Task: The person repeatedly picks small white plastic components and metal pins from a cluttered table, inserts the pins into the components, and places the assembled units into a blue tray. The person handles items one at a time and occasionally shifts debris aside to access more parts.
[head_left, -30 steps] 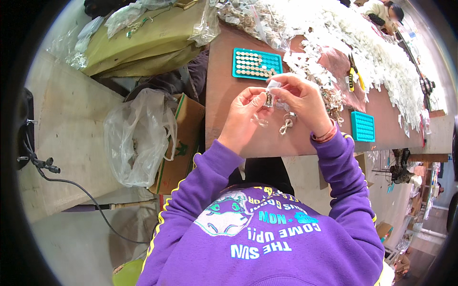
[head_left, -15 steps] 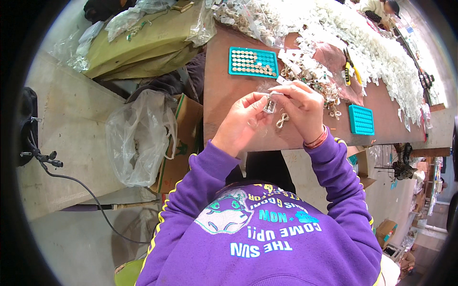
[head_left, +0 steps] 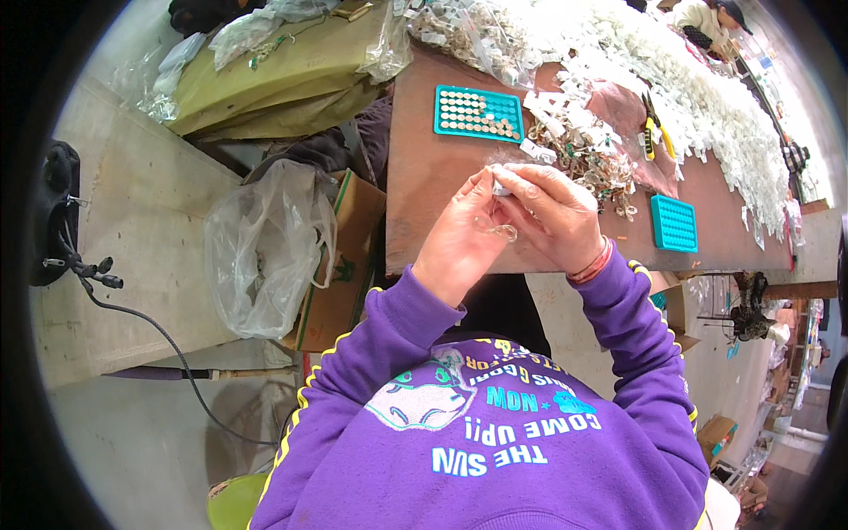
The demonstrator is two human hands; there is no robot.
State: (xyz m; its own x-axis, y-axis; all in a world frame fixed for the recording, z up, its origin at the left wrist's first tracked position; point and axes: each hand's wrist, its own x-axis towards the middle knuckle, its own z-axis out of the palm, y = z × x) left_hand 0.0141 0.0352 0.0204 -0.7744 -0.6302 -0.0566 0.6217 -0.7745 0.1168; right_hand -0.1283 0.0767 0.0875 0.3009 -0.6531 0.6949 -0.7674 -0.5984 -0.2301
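Note:
My left hand [head_left: 452,237] and my right hand [head_left: 558,219] meet over the near edge of the brown table, fingertips closed together in a pinch. Between them is a small whitish piece [head_left: 501,189], mostly covered by the fingers, so its kind is unclear. Just beneath it, a thin pale cord loop [head_left: 504,232] shows between the palms. Beyond the hands lies a teal tray [head_left: 436,113] with rows of small round metallic pieces in its pockets. Right beside it is a pile of tagged cords [head_left: 587,146], beige and green.
A second teal tray [head_left: 673,223] lies near the table's right front. Yellow-handled pliers [head_left: 652,137] rest by a large heap of white tags [head_left: 698,106]. To the left, a clear plastic bag [head_left: 265,256] hangs beside a cardboard box [head_left: 349,256]. Another person [head_left: 707,22] sits at the far right.
Both hands have drawn closer together, and the fingers now cover most of the small piece that showed clear with dark contents. The knotted cord seen on the table is now hidden. The view shifted slightly.

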